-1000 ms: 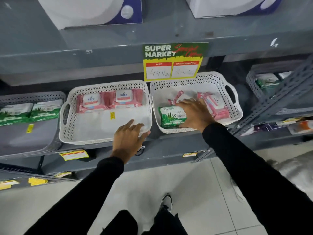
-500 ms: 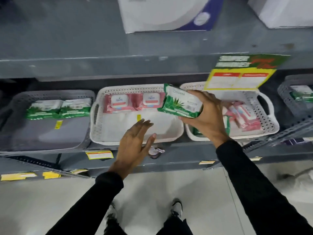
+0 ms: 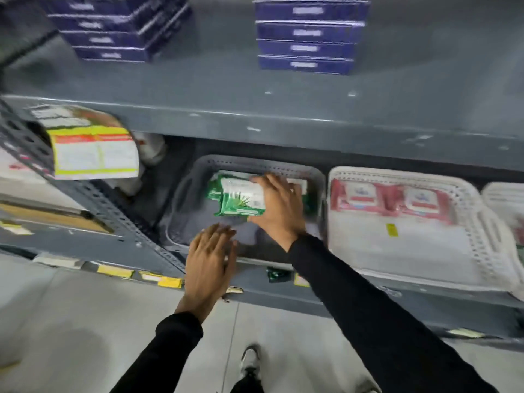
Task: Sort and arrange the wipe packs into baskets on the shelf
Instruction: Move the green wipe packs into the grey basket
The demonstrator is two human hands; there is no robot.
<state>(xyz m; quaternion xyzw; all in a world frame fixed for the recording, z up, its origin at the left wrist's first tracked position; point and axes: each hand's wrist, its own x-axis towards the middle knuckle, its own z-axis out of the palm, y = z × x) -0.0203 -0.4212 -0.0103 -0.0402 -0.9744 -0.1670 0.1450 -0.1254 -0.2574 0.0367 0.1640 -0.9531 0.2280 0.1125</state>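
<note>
My right hand [image 3: 279,211] grips a green wipe pack [image 3: 241,199] over the grey basket [image 3: 255,163] on the shelf. The pack sits on or just above other green packs at the basket's back; one green pack [image 3: 307,201] peeks out behind my hand. My left hand [image 3: 209,259] hovers flat with fingers apart at the basket's front rim, holding nothing. To the right, a white basket [image 3: 453,268] holds two pink wipe packs [image 3: 388,199] along its back wall.
A second white basket [image 3: 507,199] shows at the far right edge. A yellow price sign [image 3: 93,154] hangs at the left. Stacks of blue boxes [image 3: 306,38] stand on the upper shelf. Yellow labels line the shelf's front edge [image 3: 354,299]. Grey floor lies below.
My right hand carried the green pack from the right white basket leftward into the grey basket. The view swung left. My left hand moved from the middle white basket to the grey one.
</note>
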